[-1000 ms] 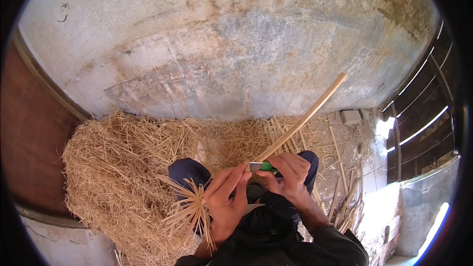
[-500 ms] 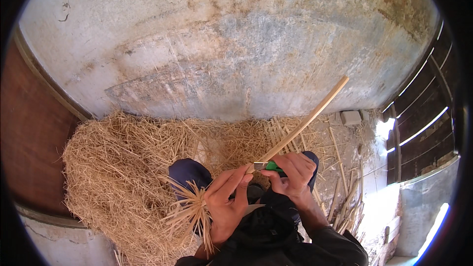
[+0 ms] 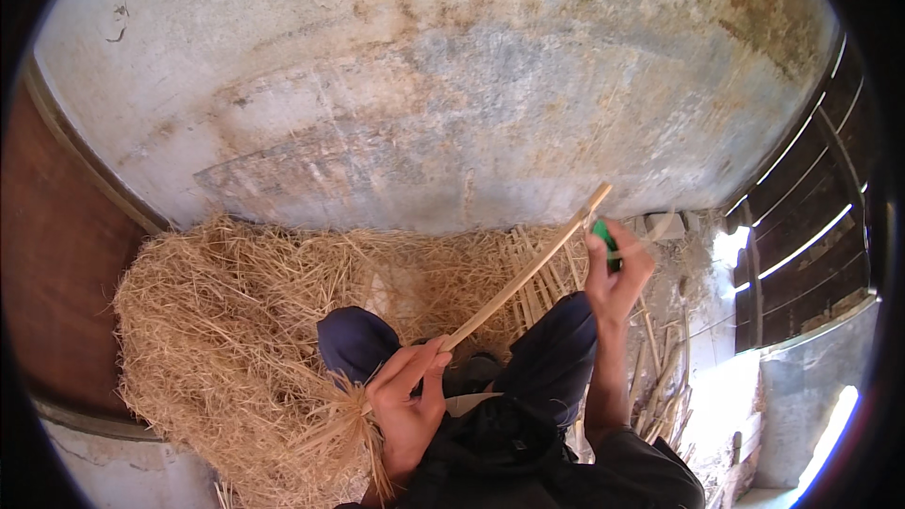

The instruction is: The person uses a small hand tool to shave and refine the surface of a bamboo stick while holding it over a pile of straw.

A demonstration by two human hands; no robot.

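Observation:
My left hand is closed around the lower part of a pale strip of wood or bamboo, which slants up and to the right. A frayed tuft of thin shavings sticks out on the left of that hand. Near the strip's far end, my right hand grips a green-handled knife. The blade, partly blurred, appears to meet the strip there. A thin pale shaving, also blurred, curves across the right hand.
A large heap of straw-like shavings lies to the left. Bamboo slats lie beyond my knees, with loose sticks to the right. A grey block sits by the stained wall. A brown panel stands far left.
My right hand with the knife has moved up and right along the strip to its far end. The left hand has shifted slightly down and left, and the strip has come lower.

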